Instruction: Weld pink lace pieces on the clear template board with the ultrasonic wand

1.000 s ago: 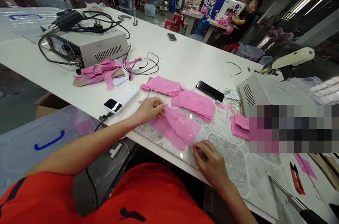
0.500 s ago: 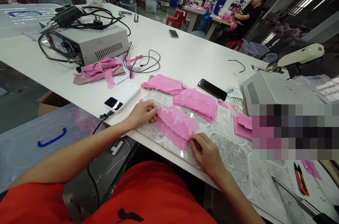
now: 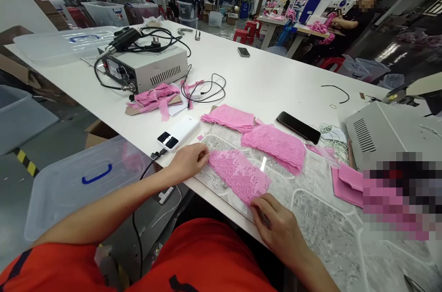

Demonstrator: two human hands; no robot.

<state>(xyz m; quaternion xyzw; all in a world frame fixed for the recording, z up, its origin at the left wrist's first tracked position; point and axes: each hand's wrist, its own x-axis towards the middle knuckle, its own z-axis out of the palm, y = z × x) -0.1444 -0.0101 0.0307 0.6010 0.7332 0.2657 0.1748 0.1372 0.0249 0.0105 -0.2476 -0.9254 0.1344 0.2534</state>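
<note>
A pink lace piece (image 3: 240, 173) lies spread over the grey marbled mat (image 3: 321, 213), close to the table's front edge. At its left corner my left hand (image 3: 191, 159) pinches the lace between thumb and fingers. My right hand (image 3: 276, 223) has the near right corner of the same piece between thumb and fingertips. Just behind it are two stacks of pink lace, a larger stack (image 3: 274, 147) and a smaller stack (image 3: 228, 118) to its left.
A black phone (image 3: 299, 127) lies behind the stacks. To the left are a white device with a small screen (image 3: 168, 140), a cable (image 3: 207, 94), pink strips (image 3: 155, 98) and a grey control box (image 3: 152, 68). Another grey box (image 3: 397, 131) stands at right. A person sits sewing farther back.
The lace has come down over the plain pink fabric that showed below it, which is now covered. Both hands keep their pinch on the lace. The view has swung left.
</note>
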